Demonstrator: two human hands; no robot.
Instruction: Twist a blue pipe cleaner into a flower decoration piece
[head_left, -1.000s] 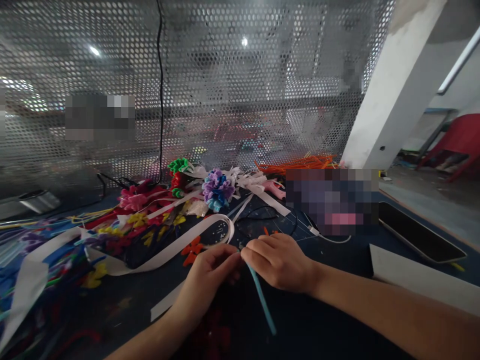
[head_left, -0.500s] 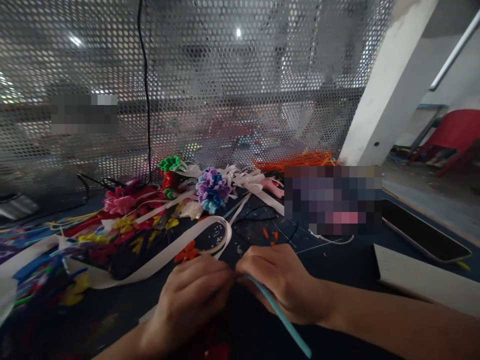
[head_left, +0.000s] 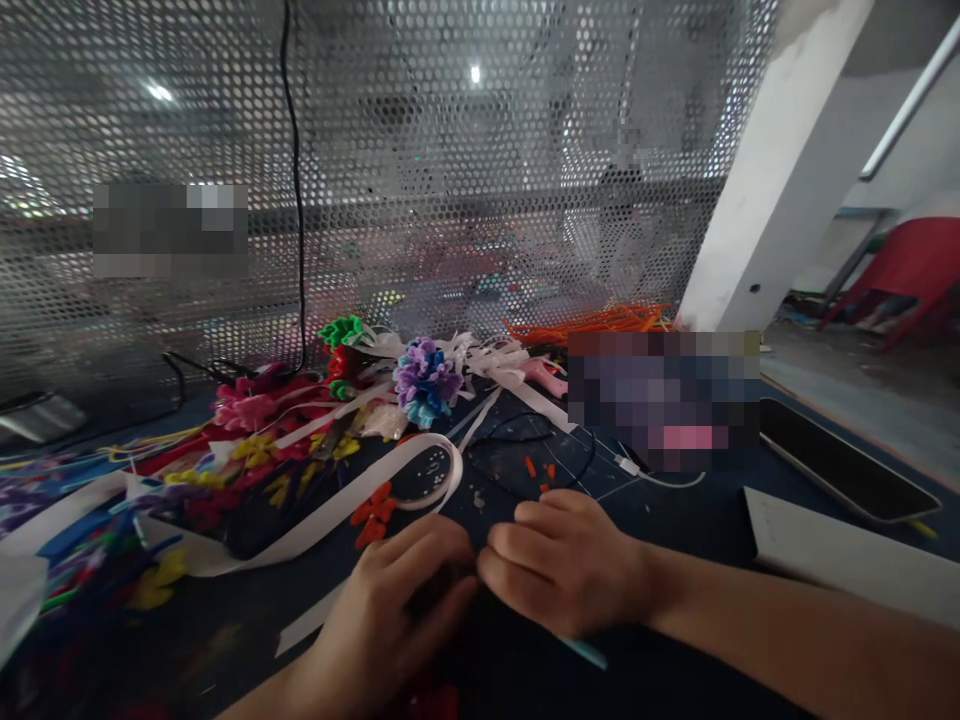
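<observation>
My right hand (head_left: pixel 566 565) is closed on a light blue pipe cleaner (head_left: pixel 586 653). Only one end of it shows, poking out below the palm; the fingers cover the rest. Close beside it, my left hand (head_left: pixel 409 595) is curled with thumb and fingers drawn together, and whatever is in its grip is hidden. The fingertips of both hands nearly meet low over the dark blue table. Just beyond the left knuckles lie an orange fuzzy flower (head_left: pixel 373 515) and a looped white ribbon (head_left: pixel 322 515). A short pale strip (head_left: pixel 311 622) lies by my left wrist.
Purple and blue fuzzy blooms (head_left: pixel 426 380) stand behind the ribbon. Colourful pipe cleaners (head_left: pixel 82 560) crowd the left. A phone (head_left: pixel 847 460) and a pale flat case (head_left: pixel 847 550) lie right. Orange stems (head_left: pixel 592 322) rest against the perforated metal screen (head_left: pixel 465 150).
My right hand has turned over the light blue pipe cleaner, so much less of it shows. My left hand has shifted slightly right, its thumb side more visible.
</observation>
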